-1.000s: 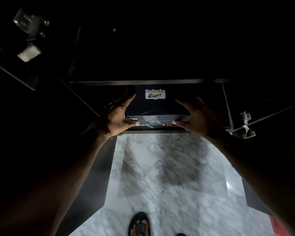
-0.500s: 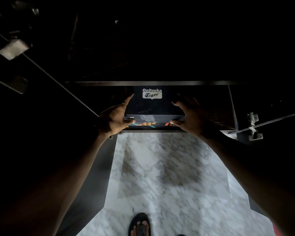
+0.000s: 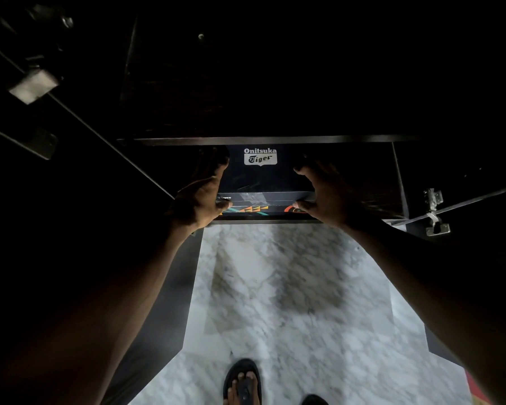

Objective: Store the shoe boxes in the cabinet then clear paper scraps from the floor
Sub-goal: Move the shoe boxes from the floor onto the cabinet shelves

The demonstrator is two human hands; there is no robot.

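A dark shoe box [image 3: 260,178] with a white Onitsuka Tiger logo on its lid sits in the lowest compartment of the dark cabinet [image 3: 275,139], under a shelf edge. My left hand [image 3: 200,200] grips the box's left front corner, thumb on the front face and fingers along the side. My right hand [image 3: 324,194] grips the right front corner the same way. The box's front face shows a coloured pattern and a strip of clear tape. The cabinet's inside is too dark to make out.
White marble floor [image 3: 289,302] lies in front of the cabinet. Open cabinet doors flank me, with metal hinges at the right [image 3: 434,211] and upper left [image 3: 34,84]. My sandalled foot [image 3: 243,381] stands at the bottom. No paper scraps show.
The box has slid a little deeper under the shelf. Both hands have stayed on its front corners, the right one closing in on its corner.
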